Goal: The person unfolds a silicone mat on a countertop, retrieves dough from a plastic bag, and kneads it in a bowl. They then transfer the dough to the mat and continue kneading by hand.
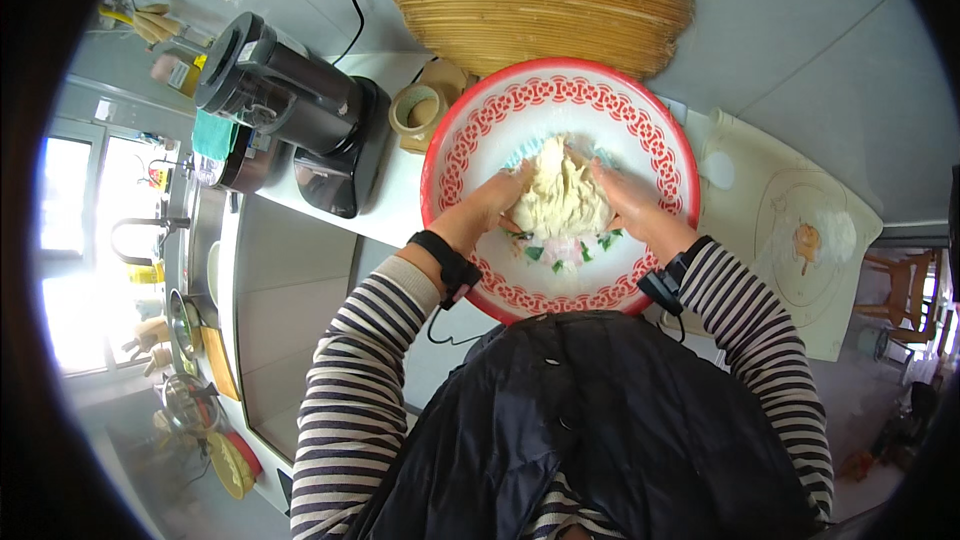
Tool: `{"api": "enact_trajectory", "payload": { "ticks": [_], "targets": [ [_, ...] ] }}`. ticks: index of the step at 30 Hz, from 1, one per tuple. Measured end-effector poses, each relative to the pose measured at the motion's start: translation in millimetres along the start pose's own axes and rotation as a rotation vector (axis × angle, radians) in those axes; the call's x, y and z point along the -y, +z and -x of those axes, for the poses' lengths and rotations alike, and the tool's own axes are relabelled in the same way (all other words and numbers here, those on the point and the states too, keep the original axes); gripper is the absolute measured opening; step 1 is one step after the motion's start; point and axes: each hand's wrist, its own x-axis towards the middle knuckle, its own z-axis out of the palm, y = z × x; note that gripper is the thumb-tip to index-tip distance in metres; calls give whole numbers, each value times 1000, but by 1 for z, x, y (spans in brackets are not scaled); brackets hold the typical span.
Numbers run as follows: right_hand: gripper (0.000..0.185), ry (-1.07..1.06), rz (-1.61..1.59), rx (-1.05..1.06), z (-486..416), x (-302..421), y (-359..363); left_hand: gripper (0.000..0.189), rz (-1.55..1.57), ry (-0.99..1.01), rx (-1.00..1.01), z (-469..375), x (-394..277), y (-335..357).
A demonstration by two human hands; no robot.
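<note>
A large white enamel basin (493, 270) with a red rim and a red patterned band is in front of me. In it lies a rough, pale lump of dough (562, 199), peaked towards its far side. My left hand (501, 199) presses against the dough's left side, and my right hand (624, 199) cups its right side; some fingertips are hidden behind or in the dough. Below the lump, a printed floral pattern in green and pink shows on the basin's floor. Both wrists wear black straps with small devices.
A round mat of woven stalks (540, 0) leans behind the basin. To the left are a roll of packing tape (416, 112) on a cardboard box and a black blender-like appliance (300, 97). At right, a pale mat (810, 307) bears white powder and hangs past the counter's edge.
</note>
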Motion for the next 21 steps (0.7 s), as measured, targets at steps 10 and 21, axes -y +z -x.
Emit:
{"api": "enact_trajectory", "payload": {
  "ticks": [10, 21],
  "targets": [
    [68, -718, 424, -125, 58, 8, 39, 50, 258, 291, 18, 41, 8, -3],
    [44, -1047, 342, -313, 165, 20, 15, 49, 215, 654, 200, 179, -32, 16]
  ]
}}
